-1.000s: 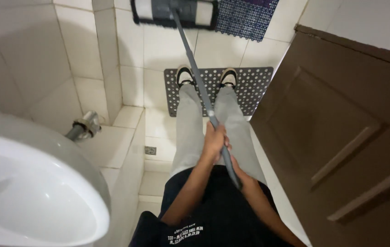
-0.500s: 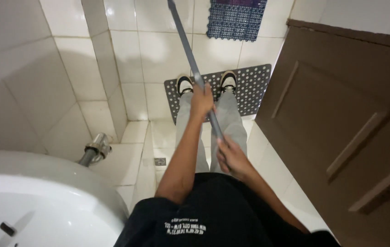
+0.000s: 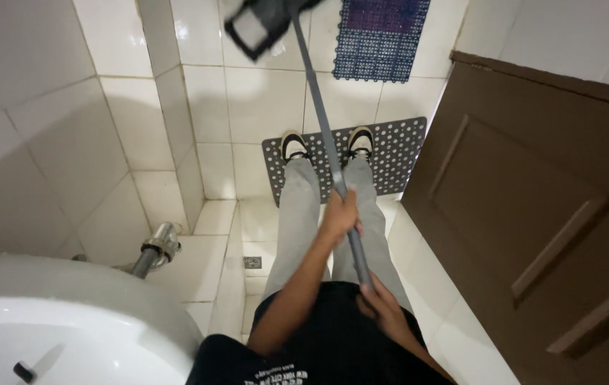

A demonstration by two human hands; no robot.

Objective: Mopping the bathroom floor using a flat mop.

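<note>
White tiles (image 3: 261, 93) are covering the floor and the wall (image 3: 26, 142) on the left, catching a soft glare near the top. A brown door (image 3: 533, 207) is standing on the right, while a white sink (image 3: 69, 321) (its chrome pipe (image 3: 153, 249) running to the wall) is filling the lower left. A grey holed mat (image 3: 397, 153) and a blue mat (image 3: 383, 39) are lying on the floor.

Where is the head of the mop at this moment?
In the head view, the mop head is at the top, left of centre, over the white floor tiles, left of the blue mat.
</note>
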